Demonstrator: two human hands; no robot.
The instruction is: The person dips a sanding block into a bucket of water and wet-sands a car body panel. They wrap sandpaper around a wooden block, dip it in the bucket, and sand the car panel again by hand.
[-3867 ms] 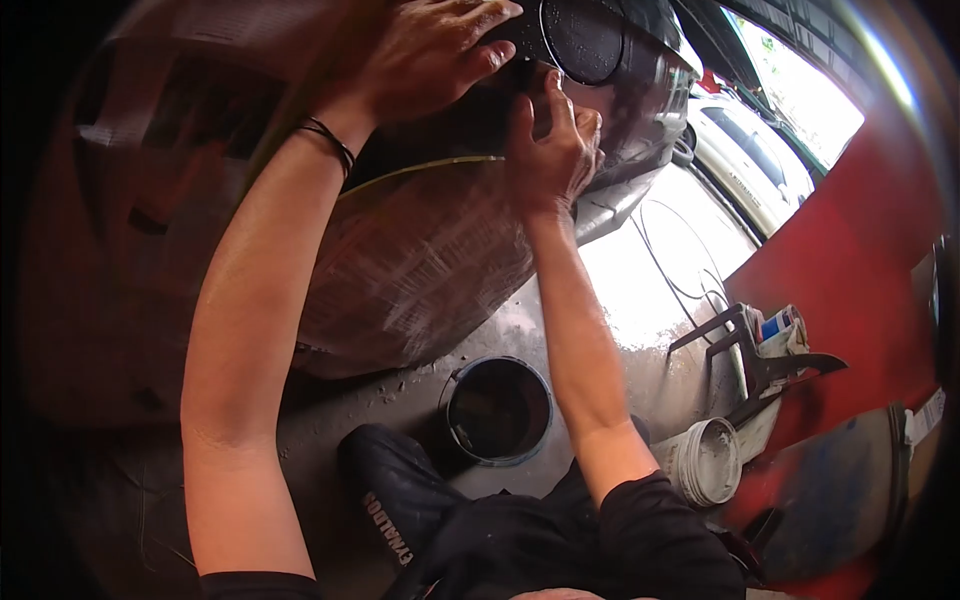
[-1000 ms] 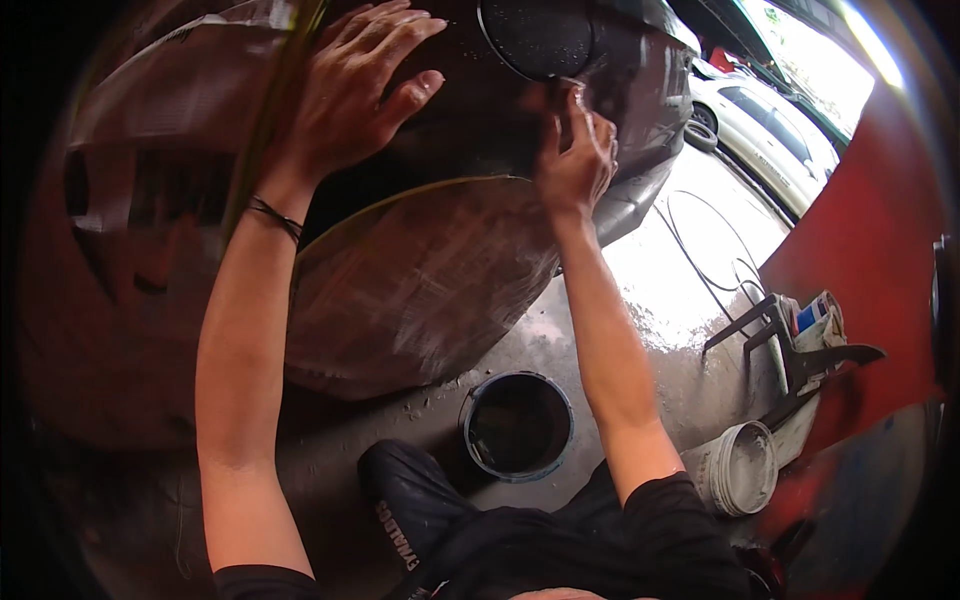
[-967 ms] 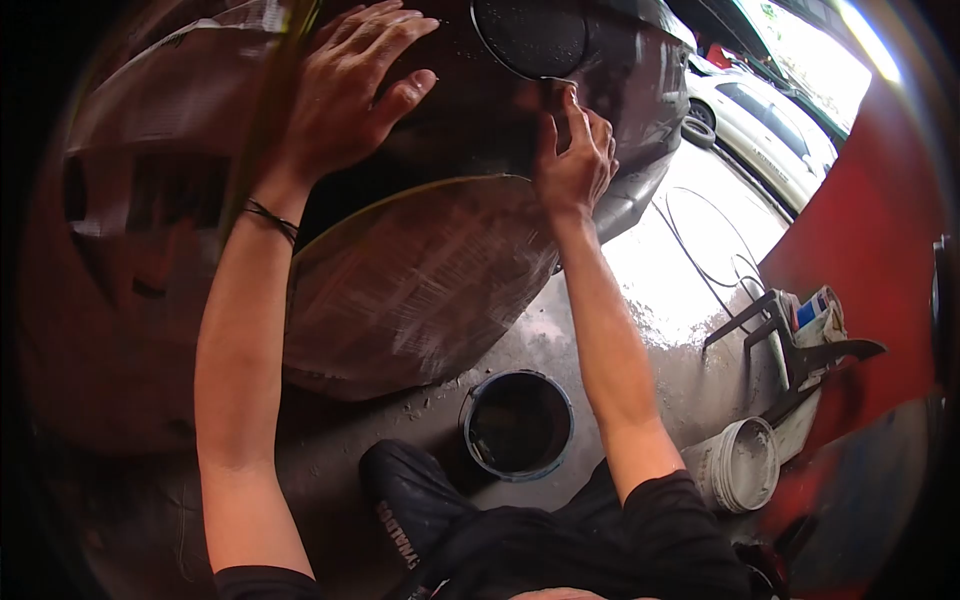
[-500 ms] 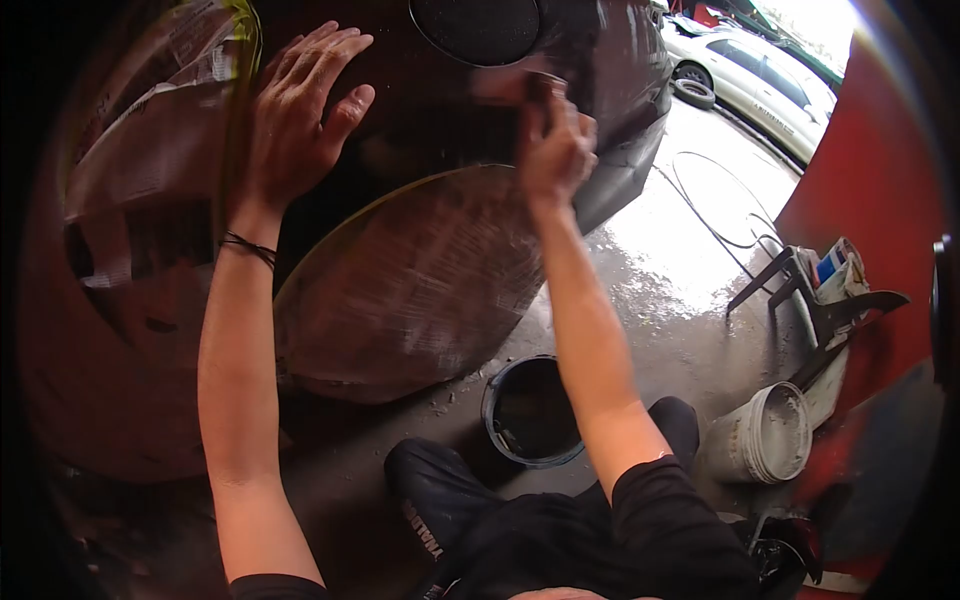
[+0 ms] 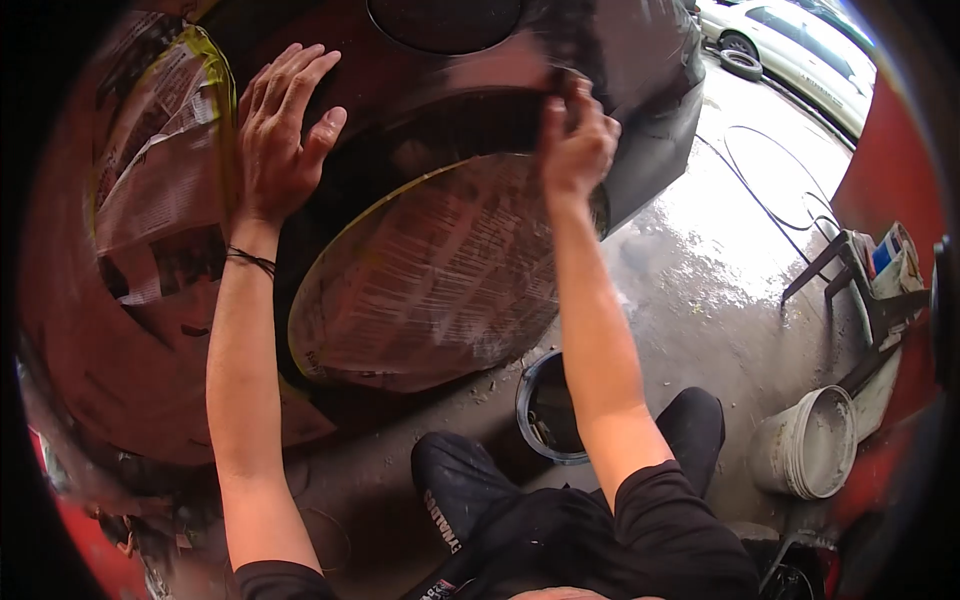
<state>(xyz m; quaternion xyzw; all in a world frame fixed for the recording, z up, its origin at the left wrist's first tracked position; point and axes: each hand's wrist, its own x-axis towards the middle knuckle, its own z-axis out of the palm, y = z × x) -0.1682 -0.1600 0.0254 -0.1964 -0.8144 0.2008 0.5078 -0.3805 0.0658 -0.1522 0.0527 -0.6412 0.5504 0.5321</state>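
Observation:
My left hand (image 5: pixel 283 135) lies flat, fingers stretched out, on the dark reddish bodywork (image 5: pixel 420 115) of a vehicle. It holds nothing, and a thin black band circles the wrist. Farther right, my right hand (image 5: pixel 582 140) is closed with its fingertips against the same body, below a round dark recess (image 5: pixel 445 25). A small dark piece seems to be under those fingers; blur hides its kind. Between and below my hands is an oval opening covered with masking paper (image 5: pixel 430 270), edged with yellow tape. Newspaper (image 5: pixel 170 180) with yellow tape covers another area left of my left hand.
A black bucket (image 5: pixel 527 420) stands on the wet floor (image 5: pixel 670 310) between my knees. To the right are a whitish bucket (image 5: pixel 805 445) and a dark chair (image 5: pixel 865 285) with things on it. A hose (image 5: pixel 745 185), a loose tyre (image 5: pixel 741 65) and a pale car (image 5: pixel 790 50) lie beyond.
My right hand has moved slightly down and right along the bodywork, still closed. My left hand stays flat on the body. The whole view has shifted a little.

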